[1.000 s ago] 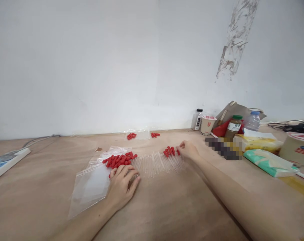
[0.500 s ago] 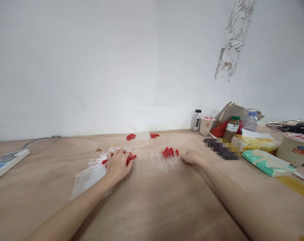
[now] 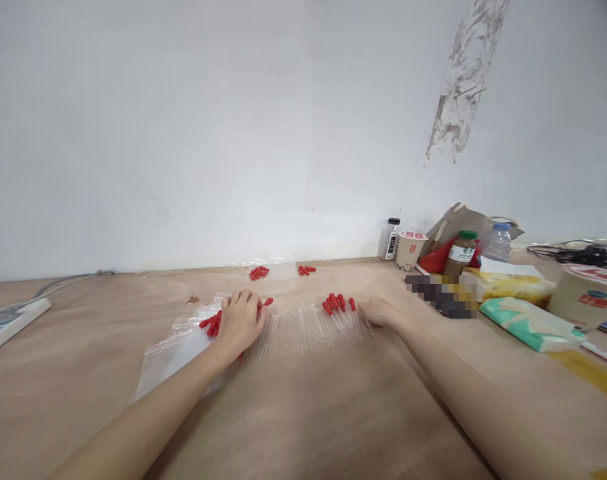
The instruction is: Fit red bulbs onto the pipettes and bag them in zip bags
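Note:
My left hand [image 3: 241, 321] lies palm down over a heap of small red rubber caps [image 3: 211, 324], fingers curled onto them; whether it holds one is hidden. The heap rests on clear plastic bags [image 3: 171, 353]. To its right a row of clear glass tubes [image 3: 303, 328] lies on the brown table [image 3: 333, 413]. A few tubes at the row's right end carry red caps [image 3: 336, 302]. My right hand [image 3: 378, 311] rests at that right end, fingers bent against the tubes, their tips hidden.
Two small clusters of red caps [image 3: 258, 272] lie near the wall. At the right stand bottles [image 3: 392, 239], a paper cup [image 3: 409, 249], a jar [image 3: 459, 257], tissue packs [image 3: 531, 323] and a round tub [image 3: 586, 293]. A power strip [image 3: 8, 319] sits at far left.
My left hand moved from the near end of the tubes forward onto the heap of red caps. My right hand drew back slightly from the capped tubes to the row's right end.

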### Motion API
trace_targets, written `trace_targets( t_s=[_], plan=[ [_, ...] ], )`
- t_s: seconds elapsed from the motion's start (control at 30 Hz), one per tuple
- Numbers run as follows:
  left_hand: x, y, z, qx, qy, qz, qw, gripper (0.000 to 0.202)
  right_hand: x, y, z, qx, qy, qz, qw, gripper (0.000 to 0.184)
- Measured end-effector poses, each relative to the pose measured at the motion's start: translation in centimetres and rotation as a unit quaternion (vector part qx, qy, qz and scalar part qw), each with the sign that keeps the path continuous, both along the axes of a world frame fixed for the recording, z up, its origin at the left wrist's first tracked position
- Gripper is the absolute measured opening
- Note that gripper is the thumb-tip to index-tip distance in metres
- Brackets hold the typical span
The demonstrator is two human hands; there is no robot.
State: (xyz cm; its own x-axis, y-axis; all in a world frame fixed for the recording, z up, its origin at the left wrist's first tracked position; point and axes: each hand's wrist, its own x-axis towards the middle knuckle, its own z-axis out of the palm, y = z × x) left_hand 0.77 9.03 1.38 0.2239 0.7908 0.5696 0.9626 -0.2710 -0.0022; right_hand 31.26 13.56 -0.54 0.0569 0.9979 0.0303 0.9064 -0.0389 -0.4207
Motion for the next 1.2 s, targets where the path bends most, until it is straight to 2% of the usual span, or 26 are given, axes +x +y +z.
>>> trace_targets(
  t_s=[0.1,0.17,0.27,0.37,0.43,0.5,0.6,0.67,0.77,0.83,0.9,1.03,1.1,1.2],
  plan=[
    [0.2,-2.7,-0.2,-0.03,-0.017,-0.072,0.997,0.016,-0.2,-1.3,1.4,0.005,0.062,0.011,0.998,0.035],
    [0.2,-4.9,-0.9,-0.089,-0.063,-0.169,0.979,0.014,-0.8,-2.3,2.1,0.014,0.1,0.032,0.994,0.032],
    [0.0,-7.3,-1.9,-0.172,-0.09,-0.222,0.956,0.012,-2.5,-3.9,2.2,0.07,0.197,0.118,0.971,0.022],
    [0.3,-8.1,-2.2,-0.199,-0.103,-0.219,0.95,0.009,-4.6,-5.2,1.0,0.141,0.284,0.242,0.917,0.016],
    [0.8,-7.9,-2.1,-0.193,-0.104,-0.226,0.949,0.013,-5.9,-6.2,0.0,0.175,0.278,0.289,0.899,0.011],
    [1.3,-7.6,-2.1,-0.192,-0.096,-0.241,0.946,0.019,-7.0,-7.2,-0.9,0.2,0.246,0.313,0.895,0.007],
    [1.8,-7.1,-2.3,-0.204,-0.098,-0.253,0.941,0.01,-7.8,-8.7,-1.8,0.217,0.21,0.32,0.898,0.004],
    [1.8,-7.1,-2.4,-0.199,-0.13,-0.25,0.939,0.011,-8.0,-9.3,-2.2,0.23,0.197,0.317,0.899,0.006],
    [1.5,-7.2,-2.6,-0.184,-0.226,-0.23,0.929,0.013,-7.8,-9.7,-2.7,0.253,0.177,0.325,0.894,0.006],
    [1.4,-7.3,-2.8,-0.193,-0.314,-0.219,0.904,0.015,-7.7,-9.8,-2.8,0.269,0.166,0.335,0.888,0.01],
    [1.5,-7.4,-3.0,-0.224,-0.395,-0.215,0.864,0.018,-7.6,-9.8,-2.9,0.283,0.163,0.338,0.883,0.016],
    [1.9,-7.4,-3.5,-0.279,-0.486,-0.224,0.797,0.021,-7.7,-9.9,-2.8,0.285,0.18,0.338,0.879,0.015],
    [2.0,-7.4,-3.6,-0.283,-0.507,-0.229,0.782,0.022,-7.7,-10.0,-2.7,0.286,0.185,0.338,0.877,0.014],
    [2.0,-7.4,-3.6,-0.293,-0.506,-0.232,0.777,0.023,-7.9,-10.1,-2.7,0.291,0.183,0.338,0.876,0.014]
  ],
)
